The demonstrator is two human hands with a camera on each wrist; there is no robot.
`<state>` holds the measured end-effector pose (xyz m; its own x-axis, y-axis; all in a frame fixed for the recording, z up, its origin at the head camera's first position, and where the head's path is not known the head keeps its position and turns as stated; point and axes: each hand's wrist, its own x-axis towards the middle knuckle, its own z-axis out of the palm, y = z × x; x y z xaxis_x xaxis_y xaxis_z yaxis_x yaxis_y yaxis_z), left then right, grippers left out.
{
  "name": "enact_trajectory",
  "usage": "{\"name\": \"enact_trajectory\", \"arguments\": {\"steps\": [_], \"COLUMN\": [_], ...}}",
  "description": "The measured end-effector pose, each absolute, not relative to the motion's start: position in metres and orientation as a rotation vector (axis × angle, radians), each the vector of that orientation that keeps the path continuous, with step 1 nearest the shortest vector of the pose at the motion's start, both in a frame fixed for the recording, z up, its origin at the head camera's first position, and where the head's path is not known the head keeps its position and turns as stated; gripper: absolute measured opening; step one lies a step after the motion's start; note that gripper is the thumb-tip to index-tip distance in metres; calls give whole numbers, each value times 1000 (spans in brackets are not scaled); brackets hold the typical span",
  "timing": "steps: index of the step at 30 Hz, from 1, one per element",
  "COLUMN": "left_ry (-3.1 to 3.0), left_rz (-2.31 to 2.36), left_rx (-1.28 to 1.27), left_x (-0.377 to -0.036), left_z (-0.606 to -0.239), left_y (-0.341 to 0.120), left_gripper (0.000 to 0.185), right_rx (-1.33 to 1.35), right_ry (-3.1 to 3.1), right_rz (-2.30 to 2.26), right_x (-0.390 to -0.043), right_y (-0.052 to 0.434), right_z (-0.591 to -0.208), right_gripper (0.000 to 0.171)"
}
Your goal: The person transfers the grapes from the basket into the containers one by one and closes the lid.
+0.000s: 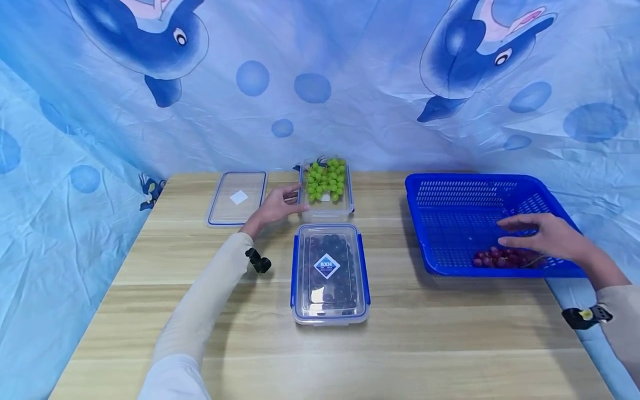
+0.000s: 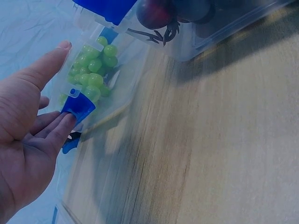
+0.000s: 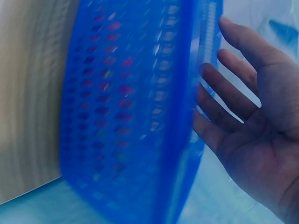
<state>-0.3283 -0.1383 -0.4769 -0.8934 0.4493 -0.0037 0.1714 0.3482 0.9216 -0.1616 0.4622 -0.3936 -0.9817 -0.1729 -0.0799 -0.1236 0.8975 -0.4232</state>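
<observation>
My left hand (image 1: 280,204) is at the left side of a clear lidless box (image 1: 325,210) with a bunch of green grapes (image 1: 326,179) in it. In the left wrist view its fingertips touch the blue latch (image 2: 78,106), and the thumb lies along the rim. My right hand (image 1: 552,238) hovers over the right part of a blue basket (image 1: 417,222), fingers spread and holding nothing. Beneath it, a bunch of red grapes (image 1: 500,258) lies in the basket; through the basket's holes it shows as reddish patches in the right wrist view.
In front of the green grapes stands a closed box (image 1: 330,311) with dark round fruit inside and blue side latches. A loose clear lid (image 1: 225,205) lies at the back left of the wooden table (image 1: 430,344). A blue dolphin-print curtain (image 1: 360,128) hangs behind.
</observation>
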Motion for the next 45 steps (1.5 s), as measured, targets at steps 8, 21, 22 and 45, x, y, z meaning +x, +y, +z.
{"name": "enact_trajectory", "arguments": {"steps": [8, 21, 22, 45], "left_ry": [2324, 2345, 2345, 2338], "left_rz": [1594, 1592, 1593, 1591], "left_rx": [585, 583, 586, 591], "left_x": [-331, -332, -332, -329], "left_z": [-480, -478, -479, -480], "left_y": [-139, -140, -141, -139], "left_gripper": [81, 82, 82, 82], "right_rx": [-219, -362, -372, -391], "right_ry": [2820, 2809, 2799, 2907], "right_rz": [-601, -528, -523, -421], "right_x": [-158, -160, -161, -166], "right_y": [493, 503, 503, 510], "right_z": [-421, -435, -436, -435], "right_gripper": [55, 60, 61, 37]}}
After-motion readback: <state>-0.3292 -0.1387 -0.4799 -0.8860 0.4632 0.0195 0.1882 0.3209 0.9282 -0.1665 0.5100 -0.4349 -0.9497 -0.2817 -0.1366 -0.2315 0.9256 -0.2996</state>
